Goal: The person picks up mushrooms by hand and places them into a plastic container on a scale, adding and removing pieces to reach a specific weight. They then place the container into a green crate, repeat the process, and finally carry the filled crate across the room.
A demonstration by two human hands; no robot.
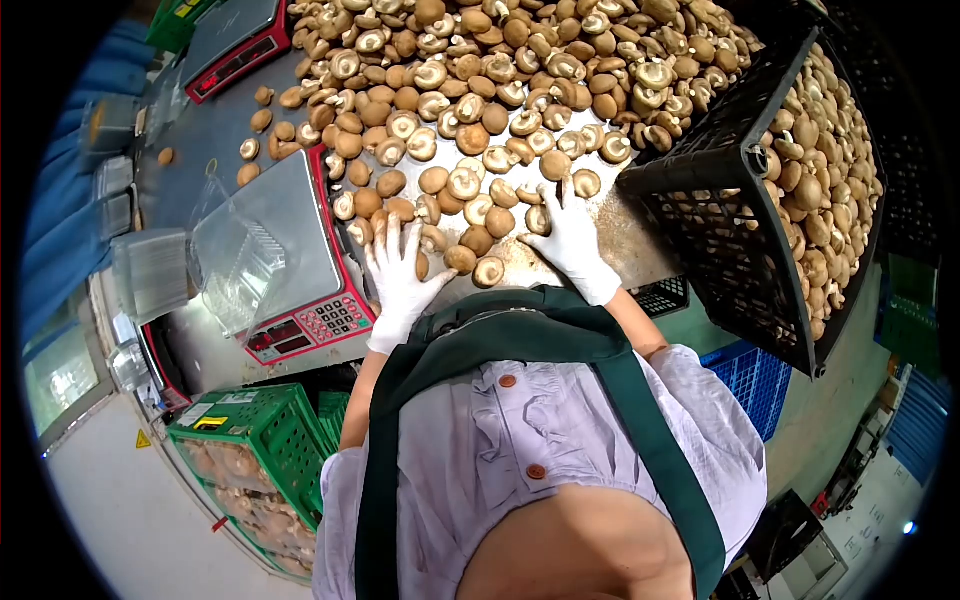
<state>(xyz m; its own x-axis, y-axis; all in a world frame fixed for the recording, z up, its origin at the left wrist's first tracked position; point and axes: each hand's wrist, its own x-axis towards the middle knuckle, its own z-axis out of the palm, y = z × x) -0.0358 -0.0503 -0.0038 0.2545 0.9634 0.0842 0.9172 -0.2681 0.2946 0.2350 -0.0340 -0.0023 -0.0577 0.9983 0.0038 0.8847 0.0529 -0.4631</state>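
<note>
Both hands wear white gloves and rest on the metal table (640, 245) among loose shiitake mushrooms (475, 240). My left hand (400, 275) lies with its fingers spread beside the red-rimmed weighing scale (270, 220), fingertips at a few brown caps. My right hand (572, 240) is stretched out flat, thumb apart, its thumb and fingers right by a mushroom (537, 219) and another mushroom (586, 183) near its fingertips. Between the hands lie several mushrooms, some cap up, some showing pale gills and stems. Neither hand is closed around anything.
A large mushroom heap (500, 60) covers the table's far side. At right, a tilted black crate (690, 180) holds more mushrooms. Clear plastic trays (240, 270) overlap the near scale; a second scale (235, 50) stands behind. A green crate (290, 430) with packed mushrooms sits low left.
</note>
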